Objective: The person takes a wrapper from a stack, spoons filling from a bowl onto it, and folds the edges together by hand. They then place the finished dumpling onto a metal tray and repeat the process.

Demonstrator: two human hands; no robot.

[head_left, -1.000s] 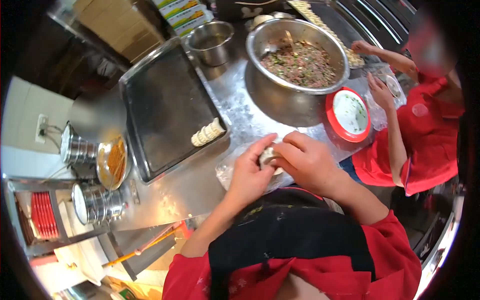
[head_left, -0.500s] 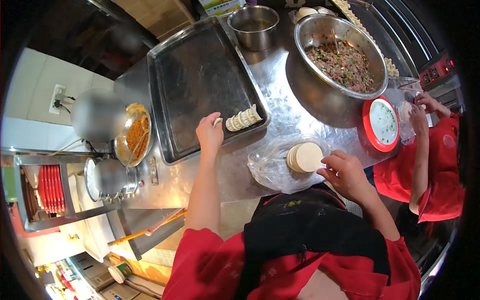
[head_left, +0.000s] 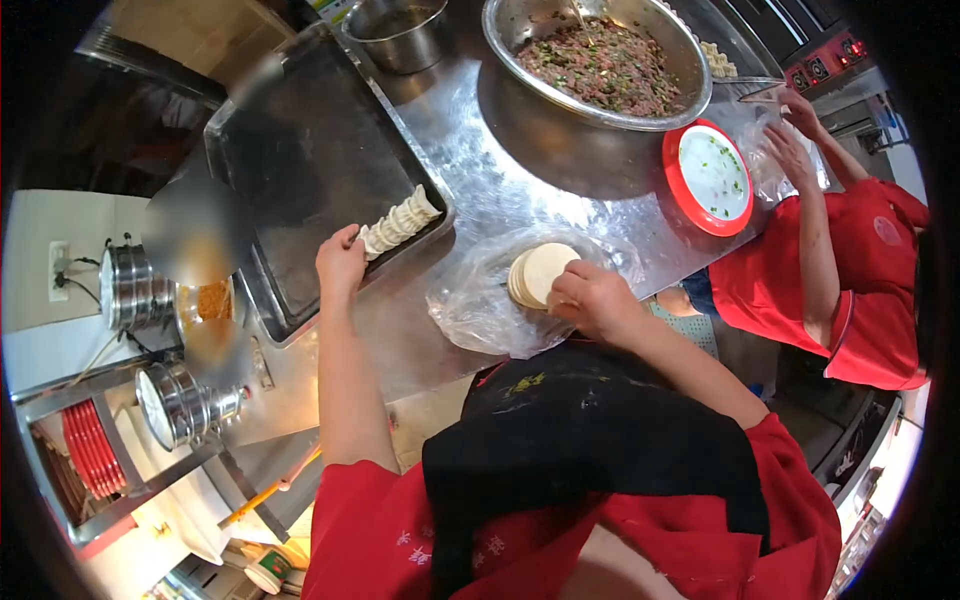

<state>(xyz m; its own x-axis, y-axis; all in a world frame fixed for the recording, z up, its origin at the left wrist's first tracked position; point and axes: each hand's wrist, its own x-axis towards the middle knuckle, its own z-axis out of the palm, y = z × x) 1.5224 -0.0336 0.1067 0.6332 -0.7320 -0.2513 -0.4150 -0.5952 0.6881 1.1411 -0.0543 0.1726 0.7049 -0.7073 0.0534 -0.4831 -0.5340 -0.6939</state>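
Observation:
A row of pleated dumplings [head_left: 402, 220] lies along the near right corner of the dark metal tray [head_left: 300, 150]. My left hand [head_left: 342, 262] is at the left end of this row, fingers closed on the end dumpling, which they mostly hide. To the right, a stack of round dough wrappers [head_left: 545, 272] rests on a clear plastic bag [head_left: 470, 305] at the table's front edge. My right hand [head_left: 600, 300] has thumb and fingers pinched on the right edge of the top wrapper.
A large steel bowl of minced filling [head_left: 610, 70] stands beyond the wrappers, beside a red-rimmed plate [head_left: 714, 178]. A steel pot [head_left: 398, 35] is behind the tray. At right, a co-worker in red [head_left: 800, 270] has both hands near another plastic bag [head_left: 785, 165].
The view has shifted, so the table appears further left and up. My left hand has brought its dumpling against the row's end. My right hand has closed in over the wrapper stack's edge.

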